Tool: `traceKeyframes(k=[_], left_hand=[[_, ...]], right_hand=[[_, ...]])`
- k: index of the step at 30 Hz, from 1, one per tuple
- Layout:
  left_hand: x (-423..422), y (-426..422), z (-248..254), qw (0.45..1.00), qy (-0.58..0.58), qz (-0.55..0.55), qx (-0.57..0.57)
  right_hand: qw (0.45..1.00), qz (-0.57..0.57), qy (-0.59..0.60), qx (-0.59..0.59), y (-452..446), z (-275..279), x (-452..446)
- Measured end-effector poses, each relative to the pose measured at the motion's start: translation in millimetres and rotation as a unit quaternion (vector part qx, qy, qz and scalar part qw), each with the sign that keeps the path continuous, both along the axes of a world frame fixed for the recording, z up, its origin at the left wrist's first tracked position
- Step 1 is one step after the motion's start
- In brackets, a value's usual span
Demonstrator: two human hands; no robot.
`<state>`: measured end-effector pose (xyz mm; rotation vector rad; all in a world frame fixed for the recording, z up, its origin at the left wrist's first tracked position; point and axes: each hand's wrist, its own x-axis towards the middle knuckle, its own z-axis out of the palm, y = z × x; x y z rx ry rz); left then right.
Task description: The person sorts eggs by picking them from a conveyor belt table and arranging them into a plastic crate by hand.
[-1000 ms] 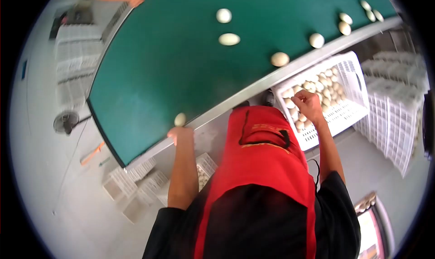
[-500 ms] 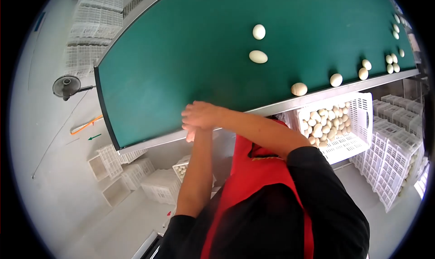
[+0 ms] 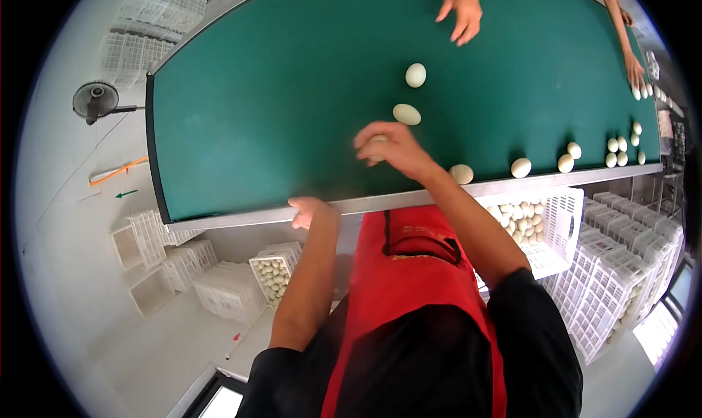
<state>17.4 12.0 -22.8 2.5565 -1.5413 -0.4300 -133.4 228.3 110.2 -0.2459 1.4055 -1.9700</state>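
My right hand (image 3: 393, 149) is over the green table (image 3: 292, 89), its fingers curled around an egg (image 3: 378, 146). Just beyond it lie a pale oval egg (image 3: 406, 114) and a rounder white egg (image 3: 415, 75). My left hand (image 3: 311, 212) rests on the metal edge (image 3: 267, 217) at the near side, fingers apart, with no egg seen in it. A brownish egg (image 3: 461, 174) sits by the edge, partly beside my right forearm. Several more eggs lie along that edge to the right. Below the edge, a white crate (image 3: 559, 231) holds many eggs.
Another person's hand (image 3: 464, 12) reaches over the far side of the table. A further person's hand (image 3: 635, 70) touches eggs at the far right. Stacked white crates (image 3: 614, 272) stand at the right, an egg-filled crate (image 3: 272, 275) at the lower left, and a fan (image 3: 95, 100) at the left.
My right hand has left my left hand and moved right and inward over the table, now around an egg. Two other people's hands have come into view. The whole view has shifted slightly.
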Motion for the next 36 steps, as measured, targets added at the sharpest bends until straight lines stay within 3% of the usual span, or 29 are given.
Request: traceKeyframes(k=[1,2,3,6,9,13,14,17,20,21,23,25,27,28,30,32,34,36], left_hand=[[-3,-2,3,1.0,0.015,0.019,-0.007],[-6,-5,5,0.999,0.029,0.037,-0.015],[-6,-10,8,0.997,0.042,0.053,-0.024],[-13,-20,13,0.992,0.079,0.09,-0.048],[-14,-22,14,0.986,0.107,0.116,-0.062],[-14,-13,7,0.975,0.154,0.151,-0.047],[-13,-17,7,0.976,0.153,0.15,-0.048],[-5,-29,2,0.98,0.109,0.162,-0.045],[-8,-35,-10,0.985,0.067,0.158,-0.034],[-14,-34,-16,0.987,0.055,0.148,-0.025],[-7,-38,-11,0.996,0.039,0.076,0.04],[-7,-29,14,0.989,0.004,-0.053,0.136],[-13,-18,37,0.977,-0.024,-0.112,0.179],[-18,-7,51,0.977,-0.016,-0.107,0.185],[-28,16,72,0.987,0.111,-0.015,0.118],[-31,27,85,0.965,0.247,0.07,0.061],[-19,5,59,0.981,0.172,-0.02,0.089],[-24,-3,48,0.986,0.133,-0.042,0.091]], right_hand=[[0.989,-0.051,0.096,0.098,10,2,-5],[0.929,-0.115,0.275,0.22,17,10,-8],[0.818,-0.174,0.438,0.33,20,16,-9],[0.715,-0.114,0.466,0.508,17,-2,-16],[0.682,-0.086,0.465,0.559,4,-35,-22],[0.749,-0.005,0.429,0.505,12,-29,-32],[0.812,0.064,0.369,0.448,23,-7,-34],[0.875,0.053,0.396,0.273,68,3,-12],[0.873,0.153,0.357,0.294,108,13,22],[0.85,0.161,0.397,0.307,112,-1,36],[0.806,0.25,0.363,0.394,107,15,52],[0.803,0.208,0.384,0.405,99,-1,66],[0.787,0.179,0.403,0.432,84,0,76],[0.808,0.167,0.381,0.416,85,1,76],[0.847,0.145,0.348,0.374,91,5,77],[0.925,0.089,0.275,0.246,112,6,87],[0.967,0.06,0.198,0.146,150,8,100],[0.987,0.06,0.127,0.08,208,18,123]])
